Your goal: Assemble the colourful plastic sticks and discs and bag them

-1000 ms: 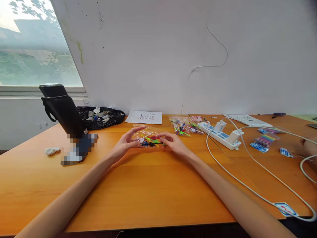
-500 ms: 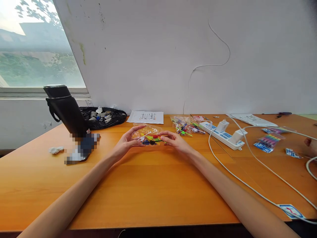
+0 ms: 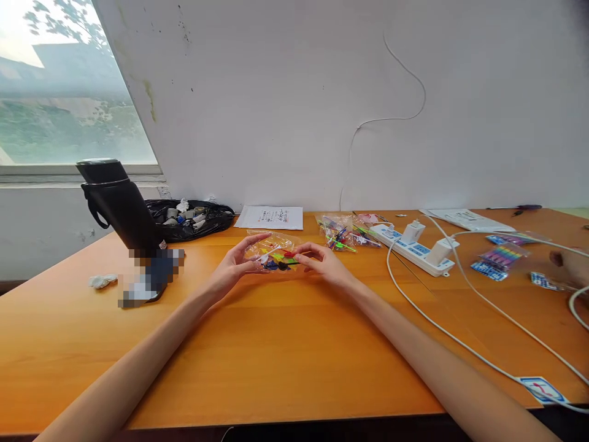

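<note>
Between my hands is a clear plastic bag with several small coloured plastic sticks in it: white, red, yellow, blue and black, some with flat, wider ends. My left hand grips the bag's left side, thumb below and fingers above. On the right side, my right hand pinches the bag beside a red piece and a black stick. Its fingertips partly hide the ends of these pieces. The bag is held just over the wooden table.
Behind lie another bag of coloured sticks and a white envelope. A power strip with white cables is at right, near rainbow-coloured packets and another person's hand. A black flask and black bag stand left.
Both hands keep their hold, and the sticks in the bag have shifted slightly. The other person's hand at the far right has come further into view. The whole view has turned slightly.
</note>
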`<state>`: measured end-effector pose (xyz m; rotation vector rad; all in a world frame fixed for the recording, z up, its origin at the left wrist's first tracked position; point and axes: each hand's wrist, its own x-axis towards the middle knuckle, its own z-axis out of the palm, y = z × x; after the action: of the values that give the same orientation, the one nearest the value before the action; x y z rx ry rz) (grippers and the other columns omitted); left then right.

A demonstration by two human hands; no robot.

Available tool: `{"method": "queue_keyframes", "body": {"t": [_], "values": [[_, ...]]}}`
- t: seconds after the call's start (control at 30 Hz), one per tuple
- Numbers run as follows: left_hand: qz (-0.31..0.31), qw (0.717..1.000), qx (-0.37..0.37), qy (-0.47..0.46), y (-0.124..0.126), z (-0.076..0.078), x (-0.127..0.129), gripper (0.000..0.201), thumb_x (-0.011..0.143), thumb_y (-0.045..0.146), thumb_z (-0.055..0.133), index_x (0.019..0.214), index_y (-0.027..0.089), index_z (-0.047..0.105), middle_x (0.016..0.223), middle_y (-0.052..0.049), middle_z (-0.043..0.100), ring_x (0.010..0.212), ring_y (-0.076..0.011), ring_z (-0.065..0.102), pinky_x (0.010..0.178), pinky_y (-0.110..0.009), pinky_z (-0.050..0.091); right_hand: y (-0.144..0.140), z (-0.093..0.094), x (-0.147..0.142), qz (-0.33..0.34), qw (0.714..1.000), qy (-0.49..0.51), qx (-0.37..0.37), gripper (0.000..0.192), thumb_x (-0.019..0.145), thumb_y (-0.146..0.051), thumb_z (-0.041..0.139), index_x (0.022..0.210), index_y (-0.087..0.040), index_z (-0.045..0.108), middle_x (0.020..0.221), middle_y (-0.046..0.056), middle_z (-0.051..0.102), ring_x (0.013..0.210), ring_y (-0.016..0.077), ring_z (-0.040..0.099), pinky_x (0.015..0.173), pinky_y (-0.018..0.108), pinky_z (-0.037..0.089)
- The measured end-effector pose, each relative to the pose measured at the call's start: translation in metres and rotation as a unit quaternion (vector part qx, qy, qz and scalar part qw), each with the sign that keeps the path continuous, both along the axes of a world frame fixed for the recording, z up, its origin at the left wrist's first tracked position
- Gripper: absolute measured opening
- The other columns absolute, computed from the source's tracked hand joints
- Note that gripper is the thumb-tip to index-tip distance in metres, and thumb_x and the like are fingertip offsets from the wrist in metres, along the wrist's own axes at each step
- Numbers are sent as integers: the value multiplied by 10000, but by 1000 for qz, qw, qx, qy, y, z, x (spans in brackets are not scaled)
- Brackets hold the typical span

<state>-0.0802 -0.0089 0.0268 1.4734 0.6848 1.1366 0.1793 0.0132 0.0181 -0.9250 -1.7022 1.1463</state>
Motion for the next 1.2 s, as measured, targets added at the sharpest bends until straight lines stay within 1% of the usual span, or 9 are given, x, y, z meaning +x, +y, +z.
{"method": "queue_keyframes", "body": {"t": [0.1, 0.27, 0.47, 0.7, 0.9, 1.0, 1.1, 1.2], "values": [[3, 1000, -1, -1, 0, 1, 0, 641, 830, 236, 743, 1442, 279, 558, 1546, -112, 482, 1147, -286, 674, 943, -388, 593, 1, -1, -1, 0, 1000, 19, 0, 309, 839, -503, 728, 937, -212, 692, 1059, 43, 669, 1004, 184, 602, 745, 278, 551], [10, 1000, 10, -5, 0, 2, -2, 620, 820, 236, 752, 1415, 299, 587, 1611, -83, 394, 1155, -281, 667, 920, -365, 608, 0, 1, 0, 4, 999, 51, -16, 282, 834, -486, 734, 910, -220, 680, 1027, 26, 633, 976, 167, 578, 760, 272, 565], [8, 1000, 7, -25, 3, 0, -3, 596, 828, 234, 746, 1400, 308, 598, 1628, -55, 366, 1183, -279, 647, 927, -366, 617, -4, 7, 1, 9, 996, 85, -38, 265, 836, -478, 727, 879, -224, 668, 1038, 24, 614, 1032, 182, 561, 817, 300, 569], [5, 1000, 9, -26, 0, 2, -1, 599, 825, 239, 745, 1402, 302, 597, 1606, -62, 400, 1161, -269, 657, 930, -369, 618, -6, 8, -1, -1, 995, 92, -46, 285, 865, -504, 695, 864, -222, 653, 969, 22, 644, 1010, 174, 586, 787, 271, 527], [2, 1000, 7, -7, -1, 3, 0, 611, 820, 246, 747, 1408, 307, 593, 1611, -67, 388, 1147, -276, 661, 925, -382, 615, -5, 7, -2, -21, 994, 90, -51, 337, 840, -550, 709, 907, -223, 658, 1051, 39, 688, 1018, 188, 625, 742, 267, 519], [2, 1000, 6, -9, -1, 3, 0, 603, 825, 239, 745, 1404, 310, 594, 1607, -64, 392, 1143, -266, 657, 930, -379, 613, -5, 7, -2, -24, 994, 101, -44, 331, 845, -544, 705, 891, -222, 640, 1038, 36, 692, 1018, 187, 631, 752, 272, 527], [3, 1000, 1, -14, -1, 4, 0, 603, 824, 232, 741, 1404, 308, 597, 1621, -60, 371, 1139, -264, 658, 933, -385, 615, -3, 6, -1, -13, 995, 99, -29, 303, 884, -532, 657, 906, -230, 642, 1054, 36, 692, 1025, 193, 636, 767, 288, 544], [4, 1000, -1, -29, -1, 4, -2, 607, 818, 229, 743, 1402, 305, 598, 1641, -53, 345, 1150, -268, 658, 939, -382, 616, -1, 5, 0, 0, 998, 57, 21, 283, 914, -508, 621, 991, -241, 670, 1127, 52, 694, 1049, 207, 640, 801, 322, 562]]}}
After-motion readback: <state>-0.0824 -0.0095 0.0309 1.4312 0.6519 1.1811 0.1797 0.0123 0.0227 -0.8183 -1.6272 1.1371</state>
